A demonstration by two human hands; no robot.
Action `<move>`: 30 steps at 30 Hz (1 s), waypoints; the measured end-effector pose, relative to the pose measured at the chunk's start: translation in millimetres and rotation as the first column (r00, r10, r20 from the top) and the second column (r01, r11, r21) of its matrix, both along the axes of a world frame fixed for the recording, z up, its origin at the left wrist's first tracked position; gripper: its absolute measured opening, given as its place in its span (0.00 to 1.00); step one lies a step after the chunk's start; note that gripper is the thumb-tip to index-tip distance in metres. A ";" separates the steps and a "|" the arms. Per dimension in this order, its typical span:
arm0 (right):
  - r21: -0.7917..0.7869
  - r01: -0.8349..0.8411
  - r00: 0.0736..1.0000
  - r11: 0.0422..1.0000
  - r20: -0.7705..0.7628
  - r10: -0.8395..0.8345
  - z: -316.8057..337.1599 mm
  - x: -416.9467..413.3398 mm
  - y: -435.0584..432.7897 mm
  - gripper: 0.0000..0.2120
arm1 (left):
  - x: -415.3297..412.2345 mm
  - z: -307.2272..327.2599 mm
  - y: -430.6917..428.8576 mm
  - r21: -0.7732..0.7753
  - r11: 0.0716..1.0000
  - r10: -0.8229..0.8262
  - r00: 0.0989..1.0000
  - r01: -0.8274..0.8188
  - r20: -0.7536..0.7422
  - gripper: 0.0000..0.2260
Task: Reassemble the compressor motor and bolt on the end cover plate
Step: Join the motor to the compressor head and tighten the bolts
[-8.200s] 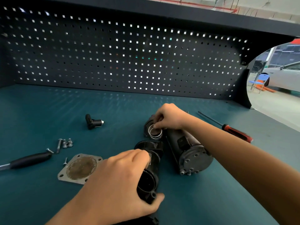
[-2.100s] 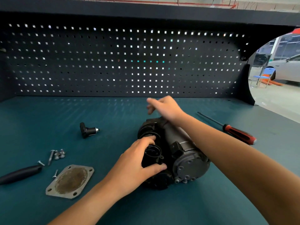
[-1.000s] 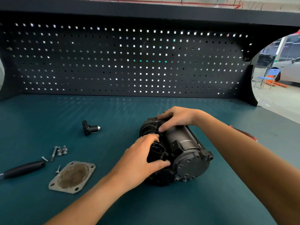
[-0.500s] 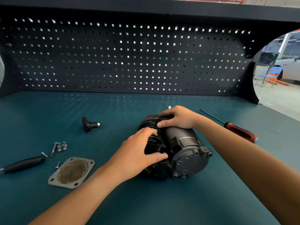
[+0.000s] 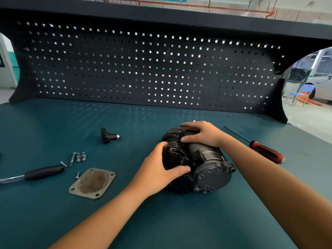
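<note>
Compressor motor (image 5: 206, 159): on its side on the bench (image 5: 53, 221), long axis far-left to near-right, end cap toward camera.
Left hand (image 5: 158, 169): fingers wrapped round black housing (image 5: 175, 155) at motor's left flank.
Right hand (image 5: 203, 134): fingers curled over motor's far end.
End cover plate (image 5: 92, 183): flat, well left.

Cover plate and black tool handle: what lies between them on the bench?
In the head view, one small screw lies between the cover plate and the black tool handle; the other bolts lie farther back.
</note>
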State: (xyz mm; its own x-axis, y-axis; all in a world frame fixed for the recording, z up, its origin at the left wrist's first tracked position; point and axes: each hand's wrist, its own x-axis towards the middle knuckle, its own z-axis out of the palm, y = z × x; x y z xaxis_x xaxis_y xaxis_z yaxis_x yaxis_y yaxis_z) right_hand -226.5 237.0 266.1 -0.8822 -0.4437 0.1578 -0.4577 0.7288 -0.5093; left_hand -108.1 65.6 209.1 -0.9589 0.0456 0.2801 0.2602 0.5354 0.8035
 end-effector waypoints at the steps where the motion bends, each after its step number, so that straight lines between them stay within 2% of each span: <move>1: -0.015 -0.001 1.000 1.000 0.005 0.001 -0.2 -0.5 0.2 0.29 | 1.4 0.4 -3.5 -0.010 0.999 -0.034 0.999 0.034 0.024 0.40; 5: -0.019 -0.006 1.000 1.000 0.013 0.006 1.7 -3.1 1.5 0.30 | 14.6 -3.4 -13.6 -0.130 0.972 -0.181 0.975 0.198 0.131 0.45; 10: -0.026 0.001 1.000 1.000 -0.009 -0.002 1.6 -3.0 -0.1 0.29 | 18.2 -10.3 -10.5 -0.147 0.982 -0.115 0.993 0.117 0.022 0.42; 13: -0.034 0.012 1.000 0.999 -0.012 -0.012 1.2 -1.8 -0.2 0.29 | 17.2 -12.2 -15.2 -0.241 0.969 -0.043 0.998 0.054 0.051 0.42; 15: -0.054 0.018 1.000 0.998 0.005 -0.018 1.0 -1.1 -0.4 0.29 | 16.7 -12.4 -16.7 -0.315 0.949 0.009 0.997 0.017 0.081 0.38; 17: -0.071 0.026 0.999 0.997 0.025 -0.024 0.5 0.6 -1.3 0.29 | 16.4 -12.6 -16.2 -0.416 0.909 0.044 0.995 -0.004 0.087 0.29; 19: -0.082 0.050 0.999 0.995 0.020 -0.048 -1.0 2.4 -0.9 0.30 | 15.8 -14.3 -14.4 -0.510 0.860 0.034 0.992 0.032 0.119 0.25; 21: -0.197 0.093 0.996 0.976 0.020 -0.091 -3.0 7.4 2.3 0.27 | 15.9 -17.1 -12.1 -0.546 0.834 0.004 0.988 0.081 0.153 0.24; 23: -0.397 0.159 0.987 0.904 0.057 -0.149 -5.7 14.9 9.1 0.21 | 15.2 -18.5 -12.0 -0.547 0.831 -0.019 0.987 0.103 0.157 0.24; 25: -0.514 0.229 0.973 0.827 0.094 -0.211 -9.0 23.8 20.5 0.18 | 14.5 -19.2 -12.2 -0.543 0.832 -0.037 0.987 0.118 0.157 0.24; 28: -0.600 0.316 0.948 0.735 0.229 -0.221 -10.0 40.9 40.7 0.16 | 14.8 -19.7 -10.7 -0.504 0.856 -0.051 0.988 0.120 0.147 0.21; 30: -0.577 0.320 0.933 0.751 0.330 -0.144 -10.1 54.6 48.0 0.20 | 16.4 -19.6 -9.0 -0.473 0.874 -0.052 0.989 0.111 0.137 0.20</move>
